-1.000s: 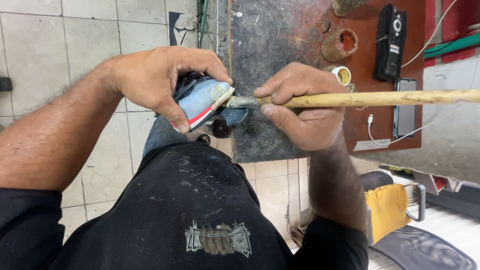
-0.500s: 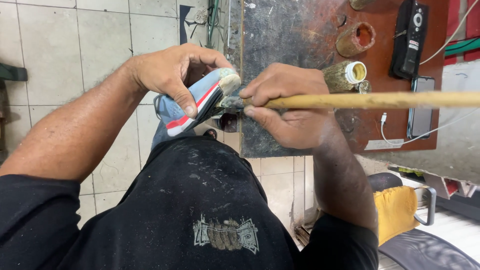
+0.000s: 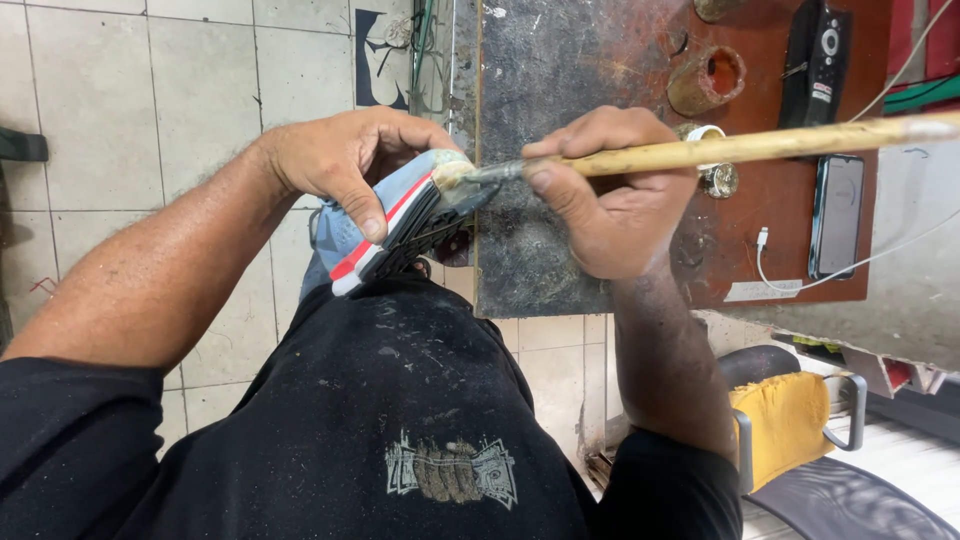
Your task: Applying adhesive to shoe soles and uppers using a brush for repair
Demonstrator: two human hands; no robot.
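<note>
Left hand [image 3: 345, 165] curled in a firm grasp, forearm angling in from the near left; right hand [image 3: 605, 195] pinched tight, wrist bent.

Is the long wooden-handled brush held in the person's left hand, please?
No, the right hand grips the long wooden-handled brush; the left hand holds the blue shoe.

Dusty black shirt [image 3: 400, 420] (printed emblem), short sleeves.

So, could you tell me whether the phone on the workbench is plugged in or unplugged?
Unplugged, it seems: the white cable's connector lies on the red workbench beside the phone, apart from it. The phone's screen looks dark.
</note>
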